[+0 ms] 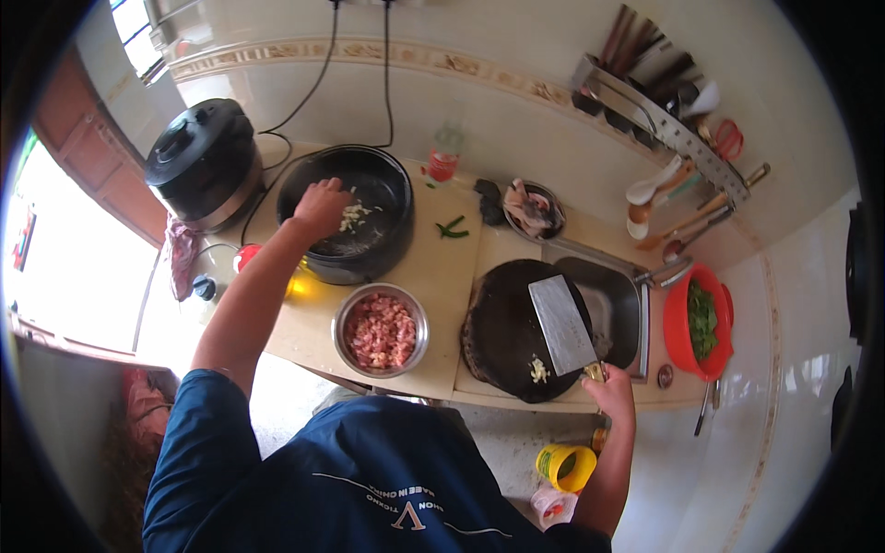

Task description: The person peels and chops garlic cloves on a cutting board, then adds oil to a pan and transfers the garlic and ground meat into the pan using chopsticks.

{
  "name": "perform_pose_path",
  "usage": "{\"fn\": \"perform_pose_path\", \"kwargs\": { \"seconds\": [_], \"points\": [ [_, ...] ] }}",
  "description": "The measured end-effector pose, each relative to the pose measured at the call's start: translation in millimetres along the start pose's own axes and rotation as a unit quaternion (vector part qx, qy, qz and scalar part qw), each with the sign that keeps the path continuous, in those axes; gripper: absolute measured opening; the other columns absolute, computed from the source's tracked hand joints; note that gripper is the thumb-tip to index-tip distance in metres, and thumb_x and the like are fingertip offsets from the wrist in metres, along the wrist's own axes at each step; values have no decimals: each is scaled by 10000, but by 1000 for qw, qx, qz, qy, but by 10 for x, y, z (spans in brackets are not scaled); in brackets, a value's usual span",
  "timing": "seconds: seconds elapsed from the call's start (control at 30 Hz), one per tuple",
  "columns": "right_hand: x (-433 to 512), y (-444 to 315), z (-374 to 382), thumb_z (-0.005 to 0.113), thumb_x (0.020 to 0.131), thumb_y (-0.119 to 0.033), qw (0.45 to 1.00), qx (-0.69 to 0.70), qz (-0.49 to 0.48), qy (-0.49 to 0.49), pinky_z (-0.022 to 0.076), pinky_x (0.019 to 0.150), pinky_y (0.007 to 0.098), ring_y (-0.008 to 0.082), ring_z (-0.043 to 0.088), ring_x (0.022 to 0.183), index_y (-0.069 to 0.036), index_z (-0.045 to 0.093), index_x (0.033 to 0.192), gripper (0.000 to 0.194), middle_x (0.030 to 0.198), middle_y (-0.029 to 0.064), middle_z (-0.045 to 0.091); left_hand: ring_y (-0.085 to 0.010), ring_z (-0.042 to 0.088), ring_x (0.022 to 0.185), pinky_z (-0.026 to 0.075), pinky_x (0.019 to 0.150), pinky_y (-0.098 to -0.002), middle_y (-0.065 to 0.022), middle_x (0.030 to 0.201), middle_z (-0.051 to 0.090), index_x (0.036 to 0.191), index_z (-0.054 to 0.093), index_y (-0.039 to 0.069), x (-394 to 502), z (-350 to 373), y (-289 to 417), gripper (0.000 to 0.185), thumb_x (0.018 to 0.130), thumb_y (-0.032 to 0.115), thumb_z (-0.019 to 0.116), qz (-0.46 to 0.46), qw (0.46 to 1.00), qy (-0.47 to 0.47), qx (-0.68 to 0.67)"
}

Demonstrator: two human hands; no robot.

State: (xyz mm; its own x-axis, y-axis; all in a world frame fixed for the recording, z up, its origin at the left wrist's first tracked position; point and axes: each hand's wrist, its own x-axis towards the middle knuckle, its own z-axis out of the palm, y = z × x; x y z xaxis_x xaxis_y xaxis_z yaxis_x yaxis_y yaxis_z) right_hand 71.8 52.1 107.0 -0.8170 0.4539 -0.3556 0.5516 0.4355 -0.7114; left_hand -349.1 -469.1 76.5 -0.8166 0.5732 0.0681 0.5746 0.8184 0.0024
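Note:
My left hand [323,207] reaches over the wide black pot [393,242]. Its fingers point down and are partly hidden, so what they hold is unclear. Small pale chopped bits [354,217], which look like garlic, lie beside the fingers inside the pot. In my right hand [611,391] is the handle of a cleaver [561,325]. The broad blade extends over a dark round chopping board [499,318]. A small heap of the same pale bits [538,370] sits on the board, left of the blade's lower end.
Chopped raw meat [380,332] fills a metal bowl [337,335] before the pot. Green chillies [453,227], a plastic bottle [444,155] and a bowl of raw meat pieces [532,211] lie farther back. Beyond the sink [608,276] stands a red basin [676,321] of greens. An electric cooker [204,166] stands left.

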Motion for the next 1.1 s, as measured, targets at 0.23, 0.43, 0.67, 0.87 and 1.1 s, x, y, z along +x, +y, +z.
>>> {"fn": "perform_pose_path", "kwargs": {
  "seconds": [0.23, 0.43, 0.67, 0.87, 1.1],
  "points": [
    [358, 655, -172, 773, 801, -152, 999, -33, -30, -11, 486, 623, 316, 97, 559, 651, -7, 699, 943, 215, 731, 3, 654, -340, 597, 1200, 479, 999, -455, -153, 1299, 616, 1065, 736, 54, 94, -42, 397, 254, 831, 70, 638, -2, 986, 159, -43],
    [643, 941, -157, 798, 812, -365, 965, -258, -48, 13, 526, 693, 408, 325, 677, 712, -52, 707, 918, 343, 806, 128, 724, -328, 655, 991, 508, 861, -474, -105, 1046, 668, 1014, 697, 96, 81, -144, 1123, 135, 892, 130, 652, 31, 970, 216, -104],
    [653, 721, -323, 755, 886, -404, 902, -387, -162, 105, 539, 749, 479, 384, 678, 873, -76, 722, 921, 332, 939, 138, 677, -326, 666, 933, 504, 825, -458, -101, 945, 658, 1048, 686, 111, -92, -159, 1298, 189, 869, 81, 635, -50, 964, 248, -82],
    [678, -723, -375, 683, 969, -239, 932, -218, -254, 142, 532, 754, 485, 381, 675, 881, -54, 716, 995, 190, 965, 151, 665, -356, 650, 1102, 497, 966, -454, -161, 1178, 669, 1233, 685, 63, -325, -252, 922, 334, 902, 60, 640, -149, 962, 207, -99],
    [1533, -1544, 846, 696, 908, -218, 864, -336, -375, -26, 544, 779, 507, 395, 668, 897, -86, 688, 921, 133, 926, 147, 661, -375, 673, 1033, 543, 896, -455, -184, 1131, 674, 1115, 700, 21, -861, -404, 1403, 249, 871, 64, 721, -89, 919, 328, -200]
  ]
}}
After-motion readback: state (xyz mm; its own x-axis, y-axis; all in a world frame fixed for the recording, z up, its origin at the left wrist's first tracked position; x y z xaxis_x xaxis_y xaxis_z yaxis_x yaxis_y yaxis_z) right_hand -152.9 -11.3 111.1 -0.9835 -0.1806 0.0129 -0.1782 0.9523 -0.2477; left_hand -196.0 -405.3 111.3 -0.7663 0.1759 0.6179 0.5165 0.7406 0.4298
